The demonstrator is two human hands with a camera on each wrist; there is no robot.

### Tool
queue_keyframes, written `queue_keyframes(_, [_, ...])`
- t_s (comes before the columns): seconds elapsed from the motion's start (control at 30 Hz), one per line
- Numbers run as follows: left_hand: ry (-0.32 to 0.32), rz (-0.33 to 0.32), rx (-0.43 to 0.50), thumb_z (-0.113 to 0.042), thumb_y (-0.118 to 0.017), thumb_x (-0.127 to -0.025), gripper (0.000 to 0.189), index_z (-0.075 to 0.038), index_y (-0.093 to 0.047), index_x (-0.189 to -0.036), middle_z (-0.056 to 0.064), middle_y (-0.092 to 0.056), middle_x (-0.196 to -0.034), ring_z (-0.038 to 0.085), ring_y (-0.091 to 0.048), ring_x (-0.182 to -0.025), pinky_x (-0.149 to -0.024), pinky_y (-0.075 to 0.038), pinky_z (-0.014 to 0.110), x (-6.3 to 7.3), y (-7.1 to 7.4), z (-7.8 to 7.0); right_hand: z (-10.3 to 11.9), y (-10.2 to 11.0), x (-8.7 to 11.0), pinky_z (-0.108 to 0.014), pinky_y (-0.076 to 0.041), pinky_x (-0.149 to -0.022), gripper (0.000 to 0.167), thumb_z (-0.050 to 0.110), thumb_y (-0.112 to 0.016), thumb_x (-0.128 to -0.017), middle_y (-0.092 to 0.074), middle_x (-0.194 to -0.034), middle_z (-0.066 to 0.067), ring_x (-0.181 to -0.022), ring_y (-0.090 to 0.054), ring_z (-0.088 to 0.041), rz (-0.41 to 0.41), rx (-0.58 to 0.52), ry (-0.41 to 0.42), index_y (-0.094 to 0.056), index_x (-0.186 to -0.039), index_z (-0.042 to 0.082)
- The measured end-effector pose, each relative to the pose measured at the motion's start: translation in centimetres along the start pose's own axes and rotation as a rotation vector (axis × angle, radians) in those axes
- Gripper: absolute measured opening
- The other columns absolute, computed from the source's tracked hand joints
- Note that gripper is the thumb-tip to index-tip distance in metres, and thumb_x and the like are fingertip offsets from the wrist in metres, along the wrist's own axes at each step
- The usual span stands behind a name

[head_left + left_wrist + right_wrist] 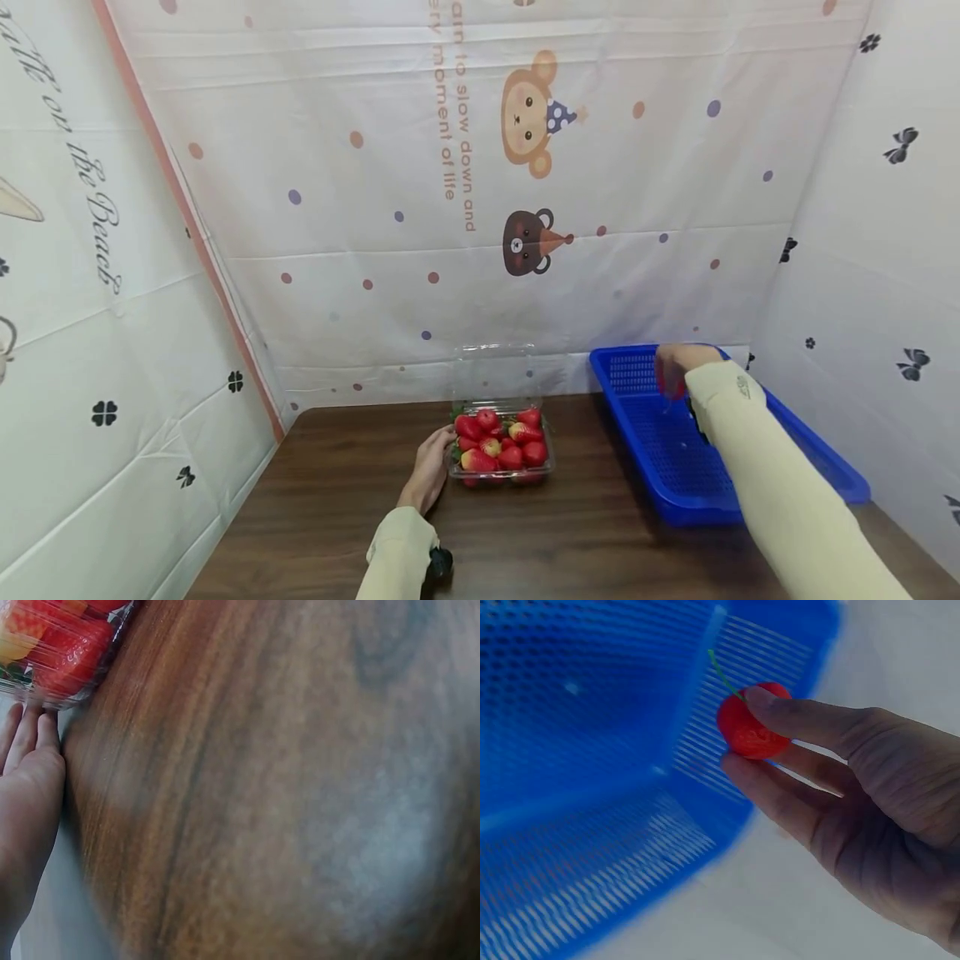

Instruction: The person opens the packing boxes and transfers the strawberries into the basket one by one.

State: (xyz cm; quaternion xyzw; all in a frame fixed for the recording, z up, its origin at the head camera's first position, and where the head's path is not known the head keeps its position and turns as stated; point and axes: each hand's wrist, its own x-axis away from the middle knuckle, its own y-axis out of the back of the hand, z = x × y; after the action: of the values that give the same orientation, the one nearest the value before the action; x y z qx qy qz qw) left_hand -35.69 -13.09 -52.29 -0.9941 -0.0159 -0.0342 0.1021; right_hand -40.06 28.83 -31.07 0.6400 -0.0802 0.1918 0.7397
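In the head view my left hand [429,468] rests against the left side of a clear plastic clamshell box [501,474]. Its fingers look extended in the left wrist view, with the fingertips right at the box wall. Red strawberries [512,457], some with pale yellow patches, fill the box, and its lid stands up at the back. Over the blue plastic basket [643,454], my right hand [682,360] pinches a round red fruit [751,735] with a thin green stem between thumb and fingertips. The perforated basket floor shows beneath it.
A dark brown wooden table [345,517] carries the box and the basket. White printed cloth [360,208] hangs behind the table and along both sides. The basket's long rim runs close to the right-hand cloth.
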Motion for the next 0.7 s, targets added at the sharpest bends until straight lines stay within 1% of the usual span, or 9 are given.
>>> queue_keyframes(0.07, [-0.009, -0.005, 0.003, -0.015, -0.043, -0.105, 0.052, 0.012, -0.036, -0.15, 0.032, -0.032, -0.159, 0.044, -0.027, -0.152, -0.128, -0.019, 0.054, 0.0, 0.1, 0.0, -0.4, -1.7, -0.6, -0.031, -0.061, -0.068, 0.015, 0.002, -0.082, -0.079, -0.073, -0.086, -0.006, -0.077, -0.068, -0.019, 0.032, 0.005, -0.03, -0.077, -0.091, 0.009])
queue_keyframes(0.17, [-0.009, -0.019, 0.01, -0.015, -0.043, -0.105, 0.05, 0.011, -0.039, -0.148, 0.031, -0.035, -0.157, 0.043, -0.031, -0.15, -0.128, -0.021, 0.053, 0.0, 0.0, 0.0, -1.0, -3.9, -1.5, -0.032, -0.061, -0.067, 0.014, 0.007, -0.085, -0.078, -0.072, -0.082, -0.004, -0.076, -0.068, -0.019, 0.056, 0.033, -0.042, -0.077, -0.087, 0.014])
queue_keyframes(0.27, [-0.004, -0.026, 0.008, -0.015, -0.042, -0.106, 0.049, 0.01, -0.04, -0.148, 0.03, -0.037, -0.156, 0.042, -0.032, -0.149, -0.128, -0.021, 0.053, 0.2, -0.1, 0.1, -1.6, -5.5, -2.3, -0.033, -0.061, -0.068, 0.014, 0.01, -0.086, -0.078, -0.072, -0.082, -0.002, -0.077, -0.067, -0.018, 0.07, 0.08, -0.032, -0.076, -0.084, 0.017])
queue_keyframes(0.37, [-0.009, -0.026, 0.01, -0.015, -0.042, -0.106, 0.049, 0.011, -0.041, -0.147, 0.03, -0.036, -0.156, 0.042, -0.032, -0.149, -0.128, -0.021, 0.054, 0.3, -0.3, 0.3, -2.2, -6.8, -2.8, -0.035, -0.06, -0.068, 0.013, 0.013, -0.087, -0.077, -0.071, -0.083, -0.003, -0.077, -0.066, -0.019, 0.062, 0.078, -0.042, -0.076, -0.083, 0.017])
queue_keyframes(0.53, [-0.011, -0.022, 0.004, -0.015, -0.042, -0.106, 0.047, 0.01, -0.043, -0.146, 0.03, -0.038, -0.155, 0.042, -0.033, -0.149, -0.127, -0.023, 0.053, 0.4, -0.4, 0.5, -2.8, -7.8, -3.0, -0.036, -0.059, -0.065, 0.015, 0.016, -0.089, -0.076, -0.07, -0.082, -0.005, -0.076, -0.065, -0.021, 0.026, 0.021, -0.071, -0.076, -0.084, 0.016])
queue_keyframes(0.63, [-0.018, -0.03, 0.006, -0.015, -0.043, -0.106, 0.046, 0.01, -0.046, -0.144, 0.029, -0.041, -0.153, 0.041, -0.036, -0.147, -0.127, -0.025, 0.053, 0.4, -0.4, 0.5, -2.5, -7.4, -3.1, -0.037, -0.059, -0.067, 0.018, 0.021, -0.09, -0.075, -0.069, -0.083, -0.004, -0.078, -0.065, -0.021, 0.006, 0.061, -0.062, -0.075, -0.086, 0.017])
queue_keyframes(0.7, [-0.027, -0.046, 0.004, -0.015, -0.044, -0.105, 0.045, 0.01, -0.047, -0.142, 0.028, -0.044, -0.151, 0.039, -0.039, -0.145, -0.127, -0.026, 0.053, 0.3, -0.3, 0.4, -2.0, -6.8, -3.1, -0.038, -0.059, -0.069, 0.02, 0.022, -0.089, -0.075, -0.069, -0.085, -0.004, -0.08, -0.064, -0.021, 0.005, 0.061, -0.056, -0.075, -0.088, 0.016])
